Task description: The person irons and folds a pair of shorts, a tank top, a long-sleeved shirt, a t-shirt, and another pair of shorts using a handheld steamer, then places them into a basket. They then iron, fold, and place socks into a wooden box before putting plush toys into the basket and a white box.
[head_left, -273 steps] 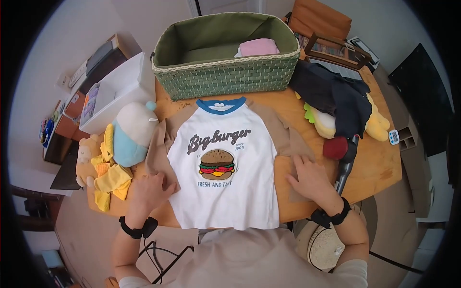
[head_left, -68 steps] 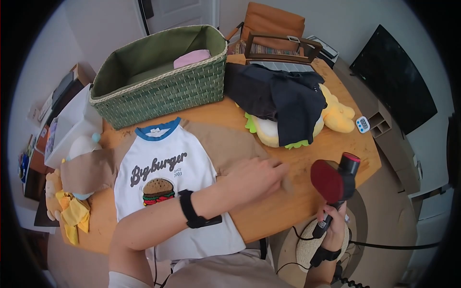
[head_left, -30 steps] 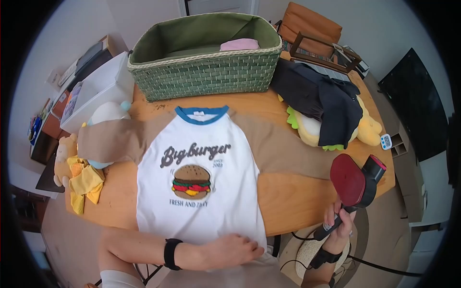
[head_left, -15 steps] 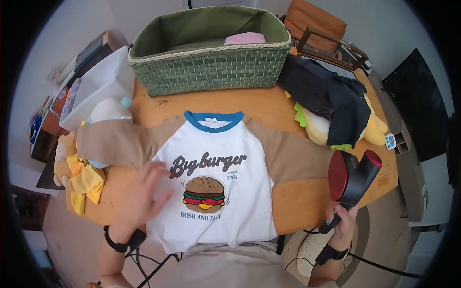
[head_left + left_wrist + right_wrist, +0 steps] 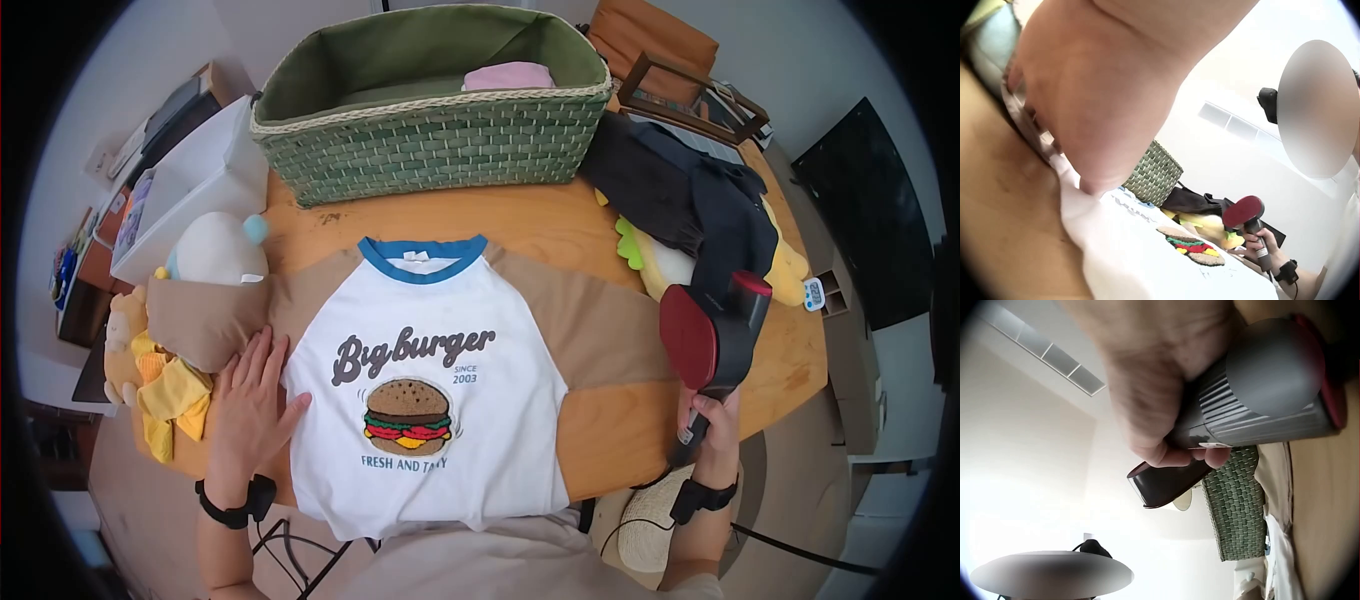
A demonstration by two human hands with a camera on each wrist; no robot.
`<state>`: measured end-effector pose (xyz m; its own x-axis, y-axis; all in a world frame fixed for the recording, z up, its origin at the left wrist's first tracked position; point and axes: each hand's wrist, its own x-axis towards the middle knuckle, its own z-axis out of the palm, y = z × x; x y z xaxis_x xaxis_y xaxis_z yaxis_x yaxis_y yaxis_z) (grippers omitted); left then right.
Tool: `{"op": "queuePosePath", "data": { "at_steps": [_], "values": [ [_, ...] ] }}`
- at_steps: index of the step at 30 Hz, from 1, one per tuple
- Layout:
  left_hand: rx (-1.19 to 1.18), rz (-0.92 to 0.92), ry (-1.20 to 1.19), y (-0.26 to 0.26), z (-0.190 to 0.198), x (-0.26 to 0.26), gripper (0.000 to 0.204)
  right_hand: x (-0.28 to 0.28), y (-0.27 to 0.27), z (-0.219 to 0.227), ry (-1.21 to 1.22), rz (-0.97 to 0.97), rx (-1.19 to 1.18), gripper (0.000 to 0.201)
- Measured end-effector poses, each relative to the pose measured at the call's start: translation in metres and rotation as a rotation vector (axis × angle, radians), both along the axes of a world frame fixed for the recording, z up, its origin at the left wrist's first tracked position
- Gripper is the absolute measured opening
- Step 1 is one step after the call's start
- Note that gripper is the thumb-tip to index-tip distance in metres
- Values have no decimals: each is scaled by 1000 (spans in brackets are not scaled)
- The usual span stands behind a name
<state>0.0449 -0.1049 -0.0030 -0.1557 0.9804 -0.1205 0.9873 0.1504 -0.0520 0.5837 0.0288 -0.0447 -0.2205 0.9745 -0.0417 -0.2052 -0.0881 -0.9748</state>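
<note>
A long-sleeved T-shirt with a burger print, brown sleeves and a blue collar lies face up on the table. My left hand rests at its left side, fingers extended, fingertips on the lower edge of the left-hand sleeve. That sleeve overlaps a plush toy. In the left wrist view the fingertips are partly hidden behind the hand. My right hand grips the handle of a black garment steamer, its red plate facing left and up. The steamer hides the end of the right-hand sleeve.
A green woven basket holding a pink folded cloth stands at the back. Dark clothing lies over yellow plush toys at the right. Yellow cloth and a bear toy sit at the left. A small timer is at the right edge.
My right hand has picked up the steamer. My left hand has crossed over to the right-hand sleeve, then to the hem, and back to the left-hand sleeve. Both sleeves now spread outward.
</note>
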Motion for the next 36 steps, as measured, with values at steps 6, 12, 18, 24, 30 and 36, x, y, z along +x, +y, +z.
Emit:
{"op": "queuePosePath", "data": {
  "at_steps": [6,12,18,24,30,36],
  "values": [
    [-62,67,-2,4,8,6,77,8,2,-3,-65,19,1,50],
    [-245,250,20,13,32,25,72,14,-20,0,-152,47,-65,73],
    [-25,-188,52,51,51,57,58,5,-29,6,-207,4,-41,81],
    [-40,-667,-464,122,34,109,62,10,-40,3,-158,-20,-29,72],
    [32,-638,-247,165,-9,133,75,0,-41,12,-174,-49,-33,67],
    [-7,-404,-103,140,7,113,77,-23,-39,46,-330,-78,63,67]
  ]
}}
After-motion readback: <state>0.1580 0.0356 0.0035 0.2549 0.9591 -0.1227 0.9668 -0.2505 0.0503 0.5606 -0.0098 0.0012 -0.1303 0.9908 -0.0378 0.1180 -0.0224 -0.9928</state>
